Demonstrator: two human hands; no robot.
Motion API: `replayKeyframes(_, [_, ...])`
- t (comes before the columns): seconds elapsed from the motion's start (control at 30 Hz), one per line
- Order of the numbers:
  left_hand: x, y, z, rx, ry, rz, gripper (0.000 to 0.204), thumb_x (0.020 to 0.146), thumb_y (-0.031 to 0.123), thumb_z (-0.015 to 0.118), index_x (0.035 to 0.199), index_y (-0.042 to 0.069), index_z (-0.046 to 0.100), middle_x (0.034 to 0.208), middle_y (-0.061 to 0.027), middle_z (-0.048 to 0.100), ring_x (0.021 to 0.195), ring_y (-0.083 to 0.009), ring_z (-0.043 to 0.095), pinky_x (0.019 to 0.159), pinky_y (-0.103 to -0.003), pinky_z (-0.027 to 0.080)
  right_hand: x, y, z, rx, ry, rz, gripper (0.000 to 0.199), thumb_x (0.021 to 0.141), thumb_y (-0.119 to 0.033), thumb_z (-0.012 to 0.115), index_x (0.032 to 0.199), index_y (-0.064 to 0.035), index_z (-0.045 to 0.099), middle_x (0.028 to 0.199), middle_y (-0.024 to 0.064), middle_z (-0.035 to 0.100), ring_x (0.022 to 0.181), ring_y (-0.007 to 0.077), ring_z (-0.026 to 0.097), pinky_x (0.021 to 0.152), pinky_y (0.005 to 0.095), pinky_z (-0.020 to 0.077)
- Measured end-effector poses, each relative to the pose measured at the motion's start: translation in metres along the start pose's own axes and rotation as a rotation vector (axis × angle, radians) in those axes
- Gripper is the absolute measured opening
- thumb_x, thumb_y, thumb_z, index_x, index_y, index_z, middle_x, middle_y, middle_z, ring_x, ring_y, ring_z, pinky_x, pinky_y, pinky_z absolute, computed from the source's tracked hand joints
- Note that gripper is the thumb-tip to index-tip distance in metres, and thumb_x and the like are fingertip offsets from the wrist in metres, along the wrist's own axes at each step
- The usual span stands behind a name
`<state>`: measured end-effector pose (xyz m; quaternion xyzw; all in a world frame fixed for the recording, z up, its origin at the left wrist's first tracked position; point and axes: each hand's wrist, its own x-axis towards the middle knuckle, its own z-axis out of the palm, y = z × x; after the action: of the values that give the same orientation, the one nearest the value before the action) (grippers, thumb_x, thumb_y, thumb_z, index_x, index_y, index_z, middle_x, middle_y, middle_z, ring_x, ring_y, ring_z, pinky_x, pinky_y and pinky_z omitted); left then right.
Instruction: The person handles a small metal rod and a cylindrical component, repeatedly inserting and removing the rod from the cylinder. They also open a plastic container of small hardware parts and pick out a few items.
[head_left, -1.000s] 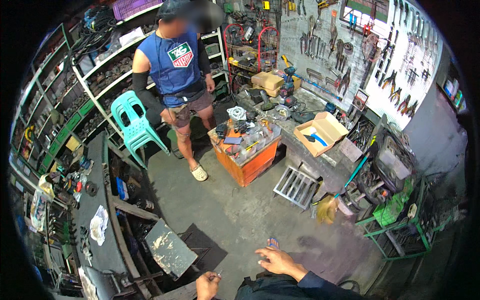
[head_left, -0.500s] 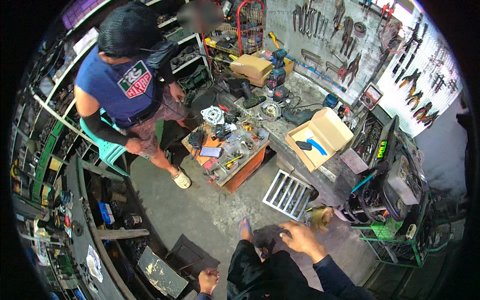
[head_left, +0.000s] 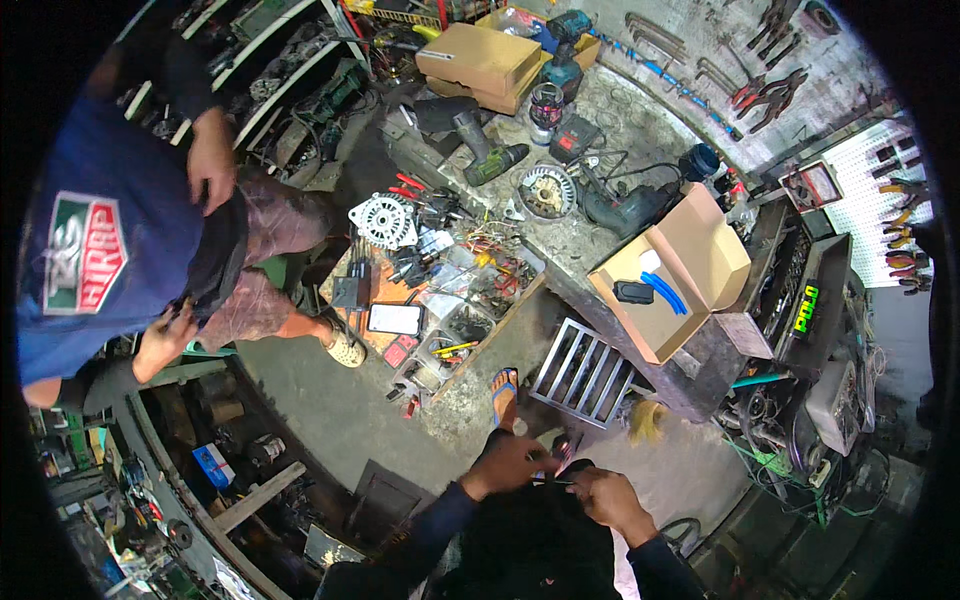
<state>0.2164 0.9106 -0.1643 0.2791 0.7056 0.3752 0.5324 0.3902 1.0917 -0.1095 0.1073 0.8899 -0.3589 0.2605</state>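
Note:
Both hands are close together in front of my dark clothing, low in the view. My left hand [head_left: 512, 466] has its fingers bent inward and pressed together. My right hand [head_left: 612, 500] is curled opposite it, with its fingertips almost meeting the left ones. A thin, small thing seems to lie between the fingertips, too small to name. Beyond them, a small worktable carries a metal alternator housing [head_left: 384, 221], a phone [head_left: 396, 318], a yellow screwdriver [head_left: 456, 347] and clear plastic trays of small parts. My sandalled foot [head_left: 505, 396] is just ahead of my hands.
On the bench to the right, an open cardboard box [head_left: 640, 325] holds a blue curved piece and a black item. Cordless drills [head_left: 488, 160] lie further back. A slatted metal frame [head_left: 580, 372] stands on the floor. A co-worker [head_left: 130, 230] stands at the left beside the worktable.
My hands, apart before, have come together in front of me. The view has moved nearer the worktable, and the co-worker now appears larger at the left edge.

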Motion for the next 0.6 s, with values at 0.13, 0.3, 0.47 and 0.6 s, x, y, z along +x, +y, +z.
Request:
replayKeyframes(0.13, [0.076, -0.044, -0.111, 0.310, 0.522, -0.148, 0.026, 0.095, 0.028, 0.067, 0.103, 0.005, 0.077, 0.090, -0.0200, 0.074, 0.082, -0.0366, 0.073, 0.073, -0.044, 0.056, 0.013, 0.014, 0.002, 0.356, 0.167, 0.241, 0.021, 0.092, -0.024, 0.070, 0.102, -0.0071, 0.077, 0.096, 0.0162, 0.075, 0.088, 0.0370, 0.072, 0.077, 0.0439, 0.0569])
replayKeyframes(0.3, [0.159, -0.109, -0.188, 0.551, 0.373, -0.205, 0.028, 0.089, 0.024, 0.068, 0.107, 0.003, 0.074, 0.099, -0.0236, 0.074, 0.095, -0.0406, 0.072, 0.087, -0.049, 0.056, 0.023, 0.035, 0.031, 0.398, 0.087, 0.442, 0.024, 0.091, -0.026, 0.072, 0.104, -0.0070, 0.077, 0.098, 0.0182, 0.075, 0.091, 0.0371, 0.073, 0.079, 0.0432, 0.0578])
replayKeyframes(0.47, [0.193, -0.148, -0.176, 0.751, 0.215, -0.327, 0.038, 0.082, 0.031, 0.075, 0.109, 0.004, 0.073, 0.105, -0.0233, 0.074, 0.104, -0.0414, 0.071, 0.093, -0.049, 0.056, 0.014, 0.046, 0.052, 0.487, 0.075, 0.583, 0.025, 0.091, -0.027, 0.073, 0.105, -0.0068, 0.078, 0.097, 0.0185, 0.076, 0.090, 0.0366, 0.074, 0.079, 0.0428, 0.0581])
replayKeyframes(0.6, [0.210, -0.155, -0.165, 0.984, 0.083, -0.384, 0.034, 0.079, 0.035, 0.077, 0.098, 0.007, 0.077, 0.095, -0.0180, 0.077, 0.092, -0.0368, 0.075, 0.081, -0.049, 0.060, 0.019, 0.049, 0.049, 0.484, 0.099, 0.632, 0.025, 0.090, -0.026, 0.074, 0.106, -0.0071, 0.078, 0.097, 0.0182, 0.076, 0.089, 0.0355, 0.074, 0.079, 0.0423, 0.0580])
